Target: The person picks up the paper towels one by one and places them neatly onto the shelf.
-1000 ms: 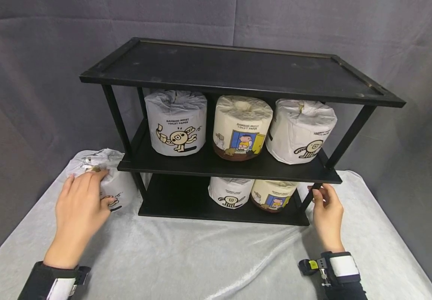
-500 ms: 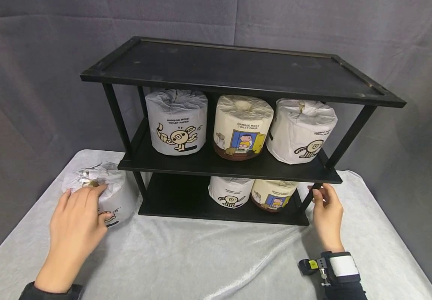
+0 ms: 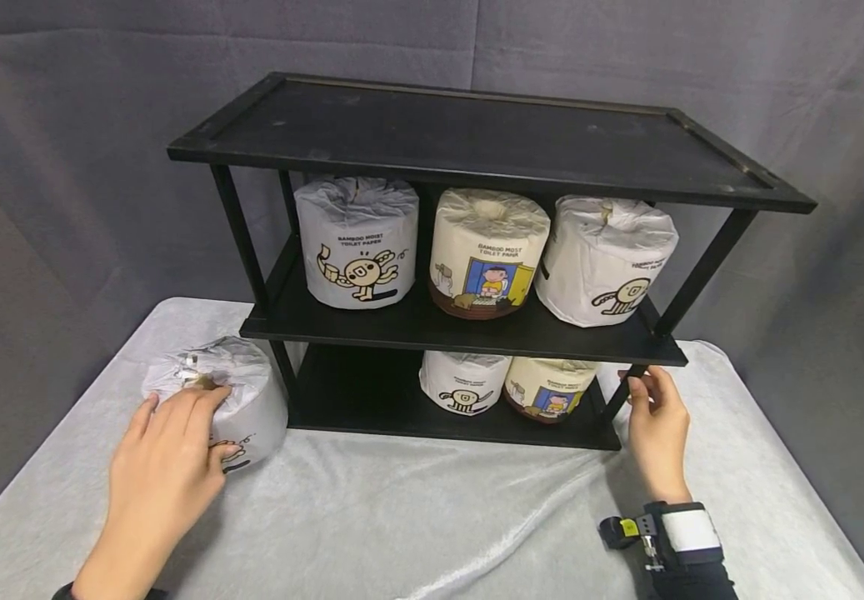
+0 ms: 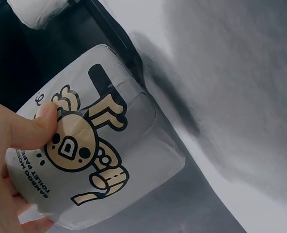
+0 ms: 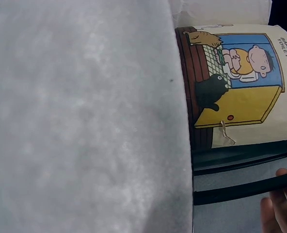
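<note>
My left hand point(image 3: 169, 458) grips a white-wrapped toilet paper roll point(image 3: 261, 421) by its top, to the left of the black rack point(image 3: 476, 133). The roll's right side is right by the rack's front left post. In the left wrist view the thumb presses the wrapper's printed cartoon figure point(image 4: 68, 141), while the other fingers are mostly hidden behind the roll. At the rack's other end, my right hand point(image 3: 658, 433) holds the lower right front post point(image 3: 621, 398) between thumb and fingers. The right wrist view shows those fingertips point(image 5: 281, 173) at a black bar.
On the middle shelf point(image 3: 417, 332) stand a white roll point(image 3: 360, 250), a cream roll point(image 3: 487, 250) and another white roll point(image 3: 604, 258). The bottom shelf point(image 3: 372, 417) bears a white roll point(image 3: 464, 383) and a cream roll point(image 3: 550, 387) toward its right. A pale cloth point(image 3: 372, 517) covers the table.
My left hand has drawn the toilet paper roll nearer to me along the rack's left side, then slightly to the right. The right hand keeps its hold on the post.
</note>
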Motion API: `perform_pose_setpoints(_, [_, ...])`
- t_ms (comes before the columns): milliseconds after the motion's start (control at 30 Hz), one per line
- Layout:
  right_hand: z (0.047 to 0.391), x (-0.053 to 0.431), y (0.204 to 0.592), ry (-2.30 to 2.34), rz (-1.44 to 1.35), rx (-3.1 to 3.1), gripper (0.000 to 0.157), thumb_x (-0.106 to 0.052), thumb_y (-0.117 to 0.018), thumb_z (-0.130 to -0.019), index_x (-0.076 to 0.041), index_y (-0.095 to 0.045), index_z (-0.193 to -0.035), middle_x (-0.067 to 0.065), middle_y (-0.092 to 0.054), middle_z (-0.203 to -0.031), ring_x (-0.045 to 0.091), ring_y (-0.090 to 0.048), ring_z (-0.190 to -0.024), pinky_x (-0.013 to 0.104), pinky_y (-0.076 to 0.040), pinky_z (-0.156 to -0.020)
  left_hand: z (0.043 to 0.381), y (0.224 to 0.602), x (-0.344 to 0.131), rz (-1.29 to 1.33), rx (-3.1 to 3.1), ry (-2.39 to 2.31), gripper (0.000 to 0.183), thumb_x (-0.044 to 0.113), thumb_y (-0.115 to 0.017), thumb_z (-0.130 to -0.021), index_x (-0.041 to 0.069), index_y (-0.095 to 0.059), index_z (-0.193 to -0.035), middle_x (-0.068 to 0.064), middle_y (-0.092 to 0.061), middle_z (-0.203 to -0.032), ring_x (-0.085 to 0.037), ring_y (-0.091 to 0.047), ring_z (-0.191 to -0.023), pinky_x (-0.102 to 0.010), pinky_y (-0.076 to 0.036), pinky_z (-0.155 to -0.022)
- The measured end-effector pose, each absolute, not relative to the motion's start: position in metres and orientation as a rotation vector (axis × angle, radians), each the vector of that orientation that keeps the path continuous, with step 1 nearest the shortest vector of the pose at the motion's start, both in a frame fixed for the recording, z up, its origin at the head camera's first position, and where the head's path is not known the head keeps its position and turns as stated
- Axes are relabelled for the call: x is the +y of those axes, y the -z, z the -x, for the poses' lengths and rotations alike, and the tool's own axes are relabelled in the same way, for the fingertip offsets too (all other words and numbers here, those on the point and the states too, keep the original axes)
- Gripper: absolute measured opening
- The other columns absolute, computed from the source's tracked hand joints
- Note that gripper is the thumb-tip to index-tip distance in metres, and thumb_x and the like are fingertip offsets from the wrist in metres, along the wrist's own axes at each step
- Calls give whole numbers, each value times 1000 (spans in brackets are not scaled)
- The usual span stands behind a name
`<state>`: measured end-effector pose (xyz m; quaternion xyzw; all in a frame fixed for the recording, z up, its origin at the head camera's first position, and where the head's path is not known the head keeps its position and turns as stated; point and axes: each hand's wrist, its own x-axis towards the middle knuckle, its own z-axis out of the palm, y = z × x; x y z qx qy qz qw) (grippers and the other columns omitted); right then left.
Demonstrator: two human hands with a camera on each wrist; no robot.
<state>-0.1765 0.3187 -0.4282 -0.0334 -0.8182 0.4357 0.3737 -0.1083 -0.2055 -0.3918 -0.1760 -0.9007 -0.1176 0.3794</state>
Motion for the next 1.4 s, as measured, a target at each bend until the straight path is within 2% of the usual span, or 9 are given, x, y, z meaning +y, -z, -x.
perform_pose_setpoints(833, [176, 317, 427, -1129, 109, -2096, 20, 2, -55, -99, 10, -58, -117, 24, -69, -98, -8, -56, -79, 7, -41, -71, 98, 399, -169, 622, -2326, 274, 61, 6, -77, -66, -1, -59, -124, -17, -62, -113, -37, -58, -112, -55, -34, -106])
perform_pose_setpoints(1100, [176, 318, 427, -1130, 105, -2086, 20, 3, -55, -99, 11, -58, -116, 23, -69, -97, -8, -56, -79, 7, -41, -71, 103, 400, -152, 701, -2274, 324, 67, 5, -82, -61, -1, -60, -124, -17, -63, -113, -37, -58, -111, -57, -36, -103])
perform_pose_setpoints(1400, [178, 319, 429, -1115, 110, -2091, 19, 2, -55, -99, 12, -58, -115, 24, -69, -98, -10, -54, -79, 6, -41, -72, 106, 401, -141, 741, -2255, 327, 63, 8, -79, -64, 0, -60, -124, -16, -64, -112, -36, -58, -110, -57, -37, -102])
